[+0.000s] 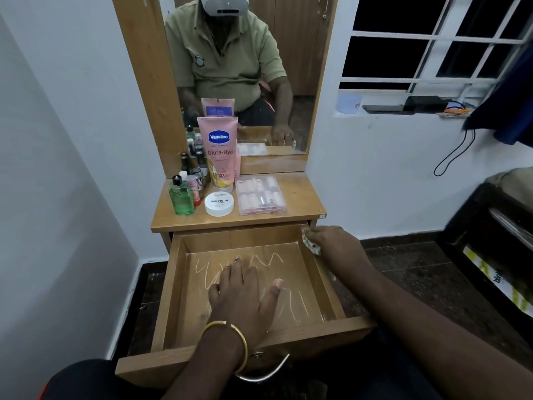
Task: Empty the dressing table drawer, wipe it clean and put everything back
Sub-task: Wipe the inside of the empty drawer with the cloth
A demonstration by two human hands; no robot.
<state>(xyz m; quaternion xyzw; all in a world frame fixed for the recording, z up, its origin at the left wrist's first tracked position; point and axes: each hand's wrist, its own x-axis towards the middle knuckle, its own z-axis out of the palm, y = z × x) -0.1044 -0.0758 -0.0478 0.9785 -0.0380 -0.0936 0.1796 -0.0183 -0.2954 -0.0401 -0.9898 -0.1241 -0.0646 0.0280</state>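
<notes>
Wooden tabletop (300,197) is carrying the emptied items; pulled-out brown wooden drawer (173,287) is sitting empty below. I'm resting my left hand (243,295) flat inside, fingers spread; right hand (331,241) is gripping a crumpled white wipe (311,246) at the far corner. Risk: leaning weight could be straining the extended drawer, smearing the white streaks (288,301).

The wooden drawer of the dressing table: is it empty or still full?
Empty: the wooden drawer holds no items; only the left hand lies flat on its streaked bottom.

Open wooden drawer (314,284), streaked white inside
</notes>
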